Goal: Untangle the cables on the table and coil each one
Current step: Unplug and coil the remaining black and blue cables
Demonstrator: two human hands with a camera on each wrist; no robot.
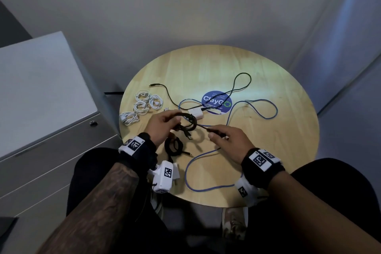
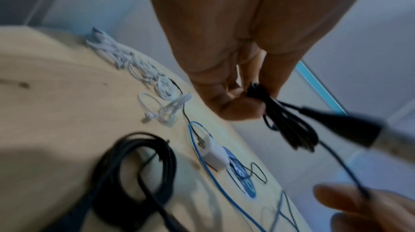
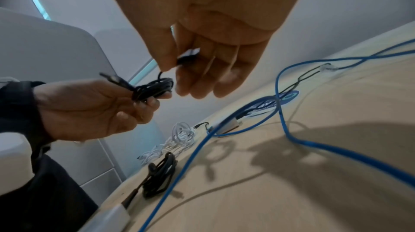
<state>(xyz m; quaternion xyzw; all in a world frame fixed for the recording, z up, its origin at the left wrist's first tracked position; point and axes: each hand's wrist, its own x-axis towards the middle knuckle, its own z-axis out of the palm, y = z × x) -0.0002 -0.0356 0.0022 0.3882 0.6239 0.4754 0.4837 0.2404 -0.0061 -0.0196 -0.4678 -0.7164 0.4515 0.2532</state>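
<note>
**Black cable half-coiled between two hands**

Both forearms, strapped with black wristbands carrying white tag blocks, reached in from six o'clock over a round, pale wooden table [image 1: 268, 80]. Left hand [image 1: 162, 128] curled its fingers round a small bundle of matte black cable [image 1: 188, 122], several loops bunched together above the tabletop near its centre. Right hand [image 1: 228, 140] pinched the same cable's free tail between thumb and forefinger (the plug end blurred large in the left wrist view).

At seven o'clock from the held bundle lay a finished black coil [image 1: 174, 146], flat on the wood. A long blue cable [image 1: 206, 153] wandered loose from six o'clock up toward three o'clock. A thin dark cable [image 1: 241, 84] looped across a round blue sticker [image 1: 216, 102] beside a boxy white charger [image 1: 195, 114]. At nine o'clock sat glossy white cables [image 1: 142, 105], wound into neat little rings.
</note>
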